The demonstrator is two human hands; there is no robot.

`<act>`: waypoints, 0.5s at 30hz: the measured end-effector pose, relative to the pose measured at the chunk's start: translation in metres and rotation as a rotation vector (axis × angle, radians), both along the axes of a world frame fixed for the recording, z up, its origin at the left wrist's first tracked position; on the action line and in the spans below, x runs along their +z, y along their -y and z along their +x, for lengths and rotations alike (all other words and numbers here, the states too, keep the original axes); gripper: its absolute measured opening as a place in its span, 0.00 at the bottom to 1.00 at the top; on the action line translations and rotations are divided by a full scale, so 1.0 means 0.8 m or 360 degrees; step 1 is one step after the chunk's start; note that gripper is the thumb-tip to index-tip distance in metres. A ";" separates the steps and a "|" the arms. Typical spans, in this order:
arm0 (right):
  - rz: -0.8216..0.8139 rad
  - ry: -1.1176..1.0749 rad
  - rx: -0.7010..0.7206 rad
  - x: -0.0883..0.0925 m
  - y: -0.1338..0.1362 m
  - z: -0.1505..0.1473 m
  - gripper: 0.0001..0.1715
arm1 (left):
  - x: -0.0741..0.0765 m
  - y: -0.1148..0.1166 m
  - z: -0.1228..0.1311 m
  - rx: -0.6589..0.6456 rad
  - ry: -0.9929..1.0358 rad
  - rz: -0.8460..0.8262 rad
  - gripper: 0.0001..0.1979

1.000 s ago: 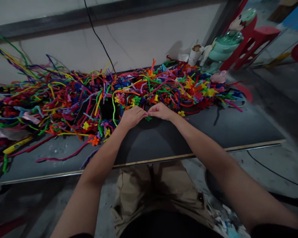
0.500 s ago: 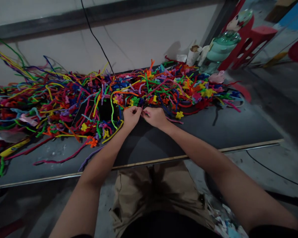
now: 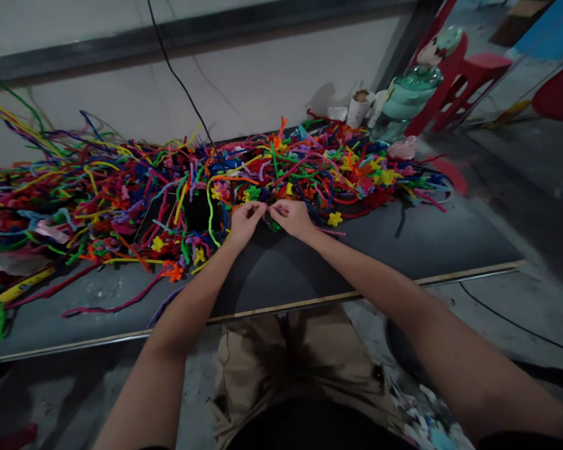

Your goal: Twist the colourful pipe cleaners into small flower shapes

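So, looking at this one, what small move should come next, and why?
Probably a small, gentle twist with the right hand while the left hand steadies: both are bent as if pinching, their tips close together above the table, with a green piece just below. Whatever sits between is too small to make out.

Dim, cool light is falling on the bench (image 3: 450,240), seemingly from above, its source lying out of view. A broad shadow is darkening the surface beneath the hands (image 3: 244,224), while softer ones are showing on the wall (image 3: 281,81) beside the black cable (image 3: 181,82) and the green bottle (image 3: 409,99), whose glossy curves are catching small highlights. Wide-angle distortion is stretching the arms (image 3: 145,387) toward the lower edges. The red stool (image 3: 485,62) is looking soft, and blur is obscuring fine detail between the hands.
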State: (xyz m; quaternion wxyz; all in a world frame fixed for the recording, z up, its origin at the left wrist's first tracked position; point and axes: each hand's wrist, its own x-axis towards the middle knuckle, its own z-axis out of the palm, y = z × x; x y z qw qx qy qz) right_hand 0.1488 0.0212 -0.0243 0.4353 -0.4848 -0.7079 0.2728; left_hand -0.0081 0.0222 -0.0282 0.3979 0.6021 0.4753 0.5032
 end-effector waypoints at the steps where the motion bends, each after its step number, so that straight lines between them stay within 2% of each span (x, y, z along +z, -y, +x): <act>1: 0.0019 0.0033 -0.0031 -0.001 0.001 -0.001 0.12 | 0.000 0.000 0.000 0.0020 -0.0048 0.0033 0.17; 4: 0.0121 0.0175 -0.0080 -0.005 0.005 -0.003 0.12 | 0.000 0.000 0.000 0.0086 -0.0220 0.0093 0.13; 9: 0.0260 0.0366 0.0057 -0.009 0.010 -0.001 0.13 | -0.002 -0.002 -0.004 0.0195 -0.0359 0.0101 0.09; 12: 0.0327 0.0419 0.0112 -0.009 0.007 0.008 0.15 | -0.005 -0.005 -0.005 0.0198 -0.0334 0.0075 0.09; 15: 0.0405 0.0380 0.0025 -0.006 0.002 0.018 0.15 | -0.007 -0.007 -0.003 0.0111 -0.0200 -0.0020 0.11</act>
